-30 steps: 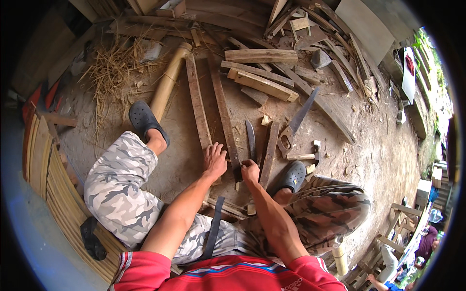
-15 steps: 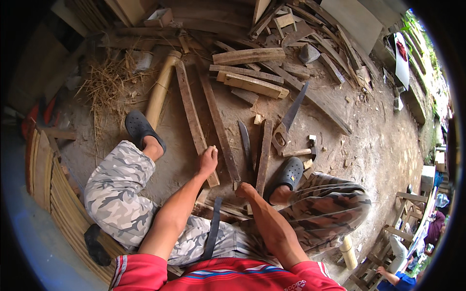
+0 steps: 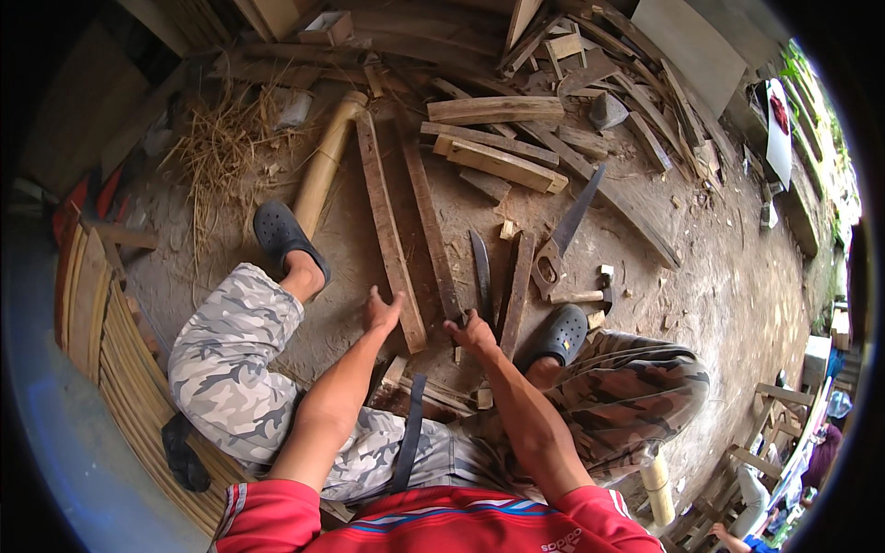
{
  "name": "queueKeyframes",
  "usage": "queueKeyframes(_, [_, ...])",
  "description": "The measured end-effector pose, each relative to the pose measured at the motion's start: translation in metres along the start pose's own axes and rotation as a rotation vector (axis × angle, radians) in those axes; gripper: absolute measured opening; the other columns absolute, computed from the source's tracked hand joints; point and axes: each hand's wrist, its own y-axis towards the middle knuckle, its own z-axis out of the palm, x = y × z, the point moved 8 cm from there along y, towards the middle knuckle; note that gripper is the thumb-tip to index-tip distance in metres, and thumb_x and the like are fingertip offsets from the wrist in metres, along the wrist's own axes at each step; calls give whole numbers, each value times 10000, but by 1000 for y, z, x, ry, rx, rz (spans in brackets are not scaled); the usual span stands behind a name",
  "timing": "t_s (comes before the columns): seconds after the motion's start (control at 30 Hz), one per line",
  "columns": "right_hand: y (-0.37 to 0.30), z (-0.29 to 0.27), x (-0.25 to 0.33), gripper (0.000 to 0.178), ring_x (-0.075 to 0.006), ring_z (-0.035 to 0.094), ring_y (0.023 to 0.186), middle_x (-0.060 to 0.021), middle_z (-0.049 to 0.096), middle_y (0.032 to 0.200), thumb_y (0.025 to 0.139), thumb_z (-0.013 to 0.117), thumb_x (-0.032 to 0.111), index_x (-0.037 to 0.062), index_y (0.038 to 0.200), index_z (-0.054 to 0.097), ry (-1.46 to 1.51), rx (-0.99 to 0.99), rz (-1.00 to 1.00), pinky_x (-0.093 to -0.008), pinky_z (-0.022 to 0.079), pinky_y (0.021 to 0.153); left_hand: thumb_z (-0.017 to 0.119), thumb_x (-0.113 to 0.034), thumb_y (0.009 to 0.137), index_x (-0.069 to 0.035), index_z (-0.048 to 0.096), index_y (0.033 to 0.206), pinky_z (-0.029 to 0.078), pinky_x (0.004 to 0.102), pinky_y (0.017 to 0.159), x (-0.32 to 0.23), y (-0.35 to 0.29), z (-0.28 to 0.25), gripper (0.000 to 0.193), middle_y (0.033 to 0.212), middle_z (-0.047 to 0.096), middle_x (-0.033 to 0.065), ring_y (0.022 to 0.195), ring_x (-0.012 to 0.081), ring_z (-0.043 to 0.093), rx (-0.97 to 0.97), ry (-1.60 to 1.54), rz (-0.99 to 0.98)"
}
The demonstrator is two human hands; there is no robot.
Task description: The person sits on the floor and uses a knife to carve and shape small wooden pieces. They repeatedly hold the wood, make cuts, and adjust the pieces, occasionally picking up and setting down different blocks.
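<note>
Two long, narrow wooden bars lie on the dirt floor between my legs. Just left of the left bar (image 3: 385, 221) is my left hand (image 3: 383, 311), its thumb and fingers apart and nothing visible in them. My right hand (image 3: 474, 333) closes around the near end of the right bar (image 3: 427, 207). A small pale piece shows just below that hand; I cannot make out what it is. To the right lie a dark machete blade (image 3: 481, 269), a shorter wooden bar (image 3: 517, 293), a handsaw (image 3: 570, 224) with a wooden handle, and a hammer (image 3: 581, 297).
A bamboo pole (image 3: 329, 168) lies beside my left clog (image 3: 288, 238). Dry straw (image 3: 221, 152) is heaped at the far left. Cut boards (image 3: 498, 164) and scrap wood pile up at the back. Bundled strips (image 3: 138, 378) curve along the left. Other people are at the lower right.
My left hand has moved off the left bar to its left side, and its fingers have spread. My right hand has moved slightly forward onto the right bar's end. The view has shifted a little.
</note>
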Motion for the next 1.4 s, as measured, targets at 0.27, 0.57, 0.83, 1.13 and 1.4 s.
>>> queueKeyframes(0.27, [11,46,-19,987,-431,587,1120,-302,598,1197,754,747,481,-22,1445,252,-16,50,-1,-474,487,918,829,-465,694,5,-31,1528,304,406,1150,-11,-4,39,1288,1526,280,282,1392,375,348,170,-7,36])
queueKeyframes(0.57, [3,30,6,862,-411,561,1173,-278,553,1285,829,667,329,12,1497,224,48,12,-84,-444,468,978,816,-291,719,-63,0,1548,400,428,1077,-12,10,38,1185,1401,446,303,1271,403,486,23,-19,82])
queueKeyframes(0.83, [-10,42,24,933,-417,567,1163,-307,544,1286,818,676,290,-30,1508,137,29,195,-83,-432,481,961,799,-308,718,-54,49,1547,415,437,1051,-24,-9,52,1146,1369,483,303,1207,426,533,103,16,111])
queueKeyframes(1.13, [-12,40,25,1002,-435,586,1119,-302,594,1198,767,735,232,-18,1514,116,120,155,-185,-443,487,923,749,-343,817,3,92,1534,335,397,1125,-24,-4,45,1032,1457,395,293,1361,373,400,39,-60,318])
queueKeyframes(1.4, [-14,46,22,1032,-415,585,1144,-308,547,1287,776,764,178,68,1544,84,140,251,-188,-426,477,940,732,-337,842,45,145,1517,331,387,1128,-19,-2,41,973,1473,385,279,1368,347,398,205,-200,246])
